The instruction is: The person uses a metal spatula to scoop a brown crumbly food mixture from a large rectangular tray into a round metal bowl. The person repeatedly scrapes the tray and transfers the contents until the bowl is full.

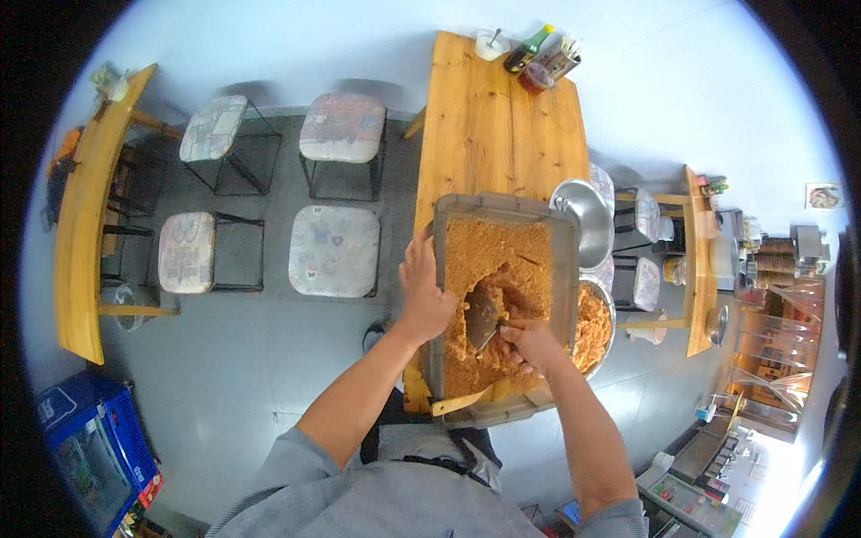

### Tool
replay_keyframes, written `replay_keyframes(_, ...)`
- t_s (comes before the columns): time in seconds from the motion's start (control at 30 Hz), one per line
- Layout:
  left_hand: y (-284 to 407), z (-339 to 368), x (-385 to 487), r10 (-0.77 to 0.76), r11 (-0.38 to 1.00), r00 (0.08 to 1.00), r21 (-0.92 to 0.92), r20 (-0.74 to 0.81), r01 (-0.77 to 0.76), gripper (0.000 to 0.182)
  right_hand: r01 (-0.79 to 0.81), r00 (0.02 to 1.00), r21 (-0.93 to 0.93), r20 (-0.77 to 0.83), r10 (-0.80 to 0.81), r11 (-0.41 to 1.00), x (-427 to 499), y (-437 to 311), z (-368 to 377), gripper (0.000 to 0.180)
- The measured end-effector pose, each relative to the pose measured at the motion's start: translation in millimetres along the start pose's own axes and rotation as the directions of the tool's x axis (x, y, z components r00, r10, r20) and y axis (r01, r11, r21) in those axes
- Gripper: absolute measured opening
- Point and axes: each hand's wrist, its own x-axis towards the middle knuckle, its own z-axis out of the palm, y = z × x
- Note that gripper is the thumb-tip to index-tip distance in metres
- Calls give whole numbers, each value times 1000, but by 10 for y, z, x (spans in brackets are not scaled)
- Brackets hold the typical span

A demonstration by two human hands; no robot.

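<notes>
A large grey translucent plastic tub on the wooden table holds an orange-brown crumbly food mixture with a hollow dug in its middle. My left hand rests on the tub's left rim. In my right hand is the handle of a metal scraper or scoop, its blade in the hollow. A flat strip with a hole, wooden-looking, lies across the tub's near left corner. Right of the tub, a steel bowl contains similar orange food. Above it sits a second steel bowl.
At the table's far end stand a green bottle, a white jar, a cup of red sauce and a utensil holder. Several stools are to the left. A blue fridge stands lower left.
</notes>
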Motion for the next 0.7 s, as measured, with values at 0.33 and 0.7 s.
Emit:
replay_keyframes(0.33,12,5,12,-49,997,999,54,20,48,91,152,902,-933,-4,-431,326,-1340,136,61,36)
replay_keyframes(0.7,-18,32,28,19,1000,999,-2,-35,-19,92,277,883,-918,126,-453,284,-1222,221,-40,33)
